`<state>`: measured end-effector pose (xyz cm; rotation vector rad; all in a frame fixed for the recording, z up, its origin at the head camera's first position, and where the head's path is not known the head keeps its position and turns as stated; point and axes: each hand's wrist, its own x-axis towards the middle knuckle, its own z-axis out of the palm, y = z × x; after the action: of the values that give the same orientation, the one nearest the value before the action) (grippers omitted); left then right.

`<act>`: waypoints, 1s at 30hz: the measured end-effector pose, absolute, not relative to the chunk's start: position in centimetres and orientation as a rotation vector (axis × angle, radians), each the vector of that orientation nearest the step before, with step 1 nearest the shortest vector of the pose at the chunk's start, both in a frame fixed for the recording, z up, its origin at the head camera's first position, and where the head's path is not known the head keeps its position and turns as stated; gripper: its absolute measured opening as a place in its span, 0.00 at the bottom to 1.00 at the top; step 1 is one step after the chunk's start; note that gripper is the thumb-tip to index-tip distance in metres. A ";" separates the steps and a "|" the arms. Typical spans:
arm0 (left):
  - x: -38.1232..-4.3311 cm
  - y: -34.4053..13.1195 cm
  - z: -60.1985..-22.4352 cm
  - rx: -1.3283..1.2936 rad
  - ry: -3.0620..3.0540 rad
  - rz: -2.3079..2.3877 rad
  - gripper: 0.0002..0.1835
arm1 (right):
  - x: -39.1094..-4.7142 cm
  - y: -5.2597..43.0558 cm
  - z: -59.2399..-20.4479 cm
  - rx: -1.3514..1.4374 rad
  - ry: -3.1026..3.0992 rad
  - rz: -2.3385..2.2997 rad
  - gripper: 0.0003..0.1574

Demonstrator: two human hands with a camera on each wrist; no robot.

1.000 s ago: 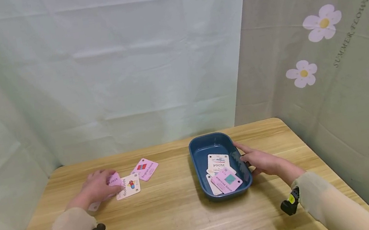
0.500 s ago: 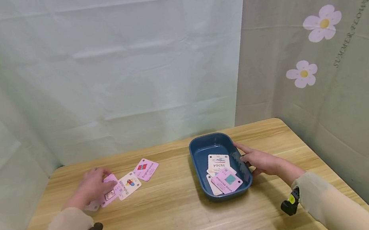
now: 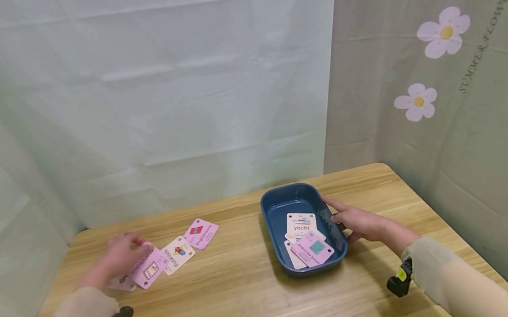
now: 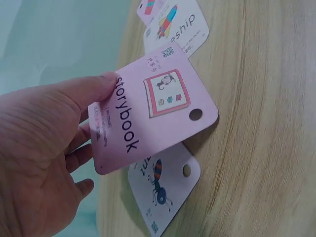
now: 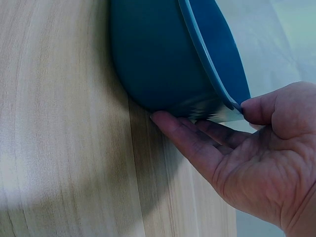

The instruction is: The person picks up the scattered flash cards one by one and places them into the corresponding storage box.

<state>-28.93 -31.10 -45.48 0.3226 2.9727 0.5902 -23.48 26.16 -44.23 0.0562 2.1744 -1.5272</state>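
My left hand (image 3: 120, 255) pinches a pink "storybook" flashcard (image 4: 133, 118) by one edge, thumb on top. In the left wrist view the card is tilted above a white card with an ant picture (image 4: 160, 185). Beside it on the table lie a white spaceship card (image 3: 178, 254) and a pink "English book" card (image 3: 201, 233). My right hand (image 3: 361, 223) grips the right side of a dark blue rectangular bin (image 3: 286, 203), thumb on the rim and fingers against the outer wall. Inside the bin are a "yacht" card (image 3: 300, 222), a pink "exercise book" card (image 3: 313, 249) and another partly covered white card.
The cards and bin are on a wood-grain table (image 3: 237, 305). Pale cloth (image 3: 183, 92) hangs behind and at the left. A flower-printed curtain (image 3: 471, 146) stands along the right side.
My left hand has drawn back toward the left with the storybook card, which has come away from the spaceship card; that card turned slightly. The right hand and bin stay put.
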 end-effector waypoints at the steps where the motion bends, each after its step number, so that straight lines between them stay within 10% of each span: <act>1: -28.9 -31.2 -45.4 0.317 2.964 0.595 0.21 | -23.5 26.2 -44.2 0.055 2.174 -1.528 0.39; 30: -27.6 -32.2 -42.3 0.309 2.742 0.849 0.31 | -23.5 26.2 -44.4 0.061 2.168 -1.534 0.39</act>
<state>-27.61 -32.18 -42.29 0.3091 2.7418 0.8490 -23.53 26.22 -44.41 0.0610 2.1682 -1.5335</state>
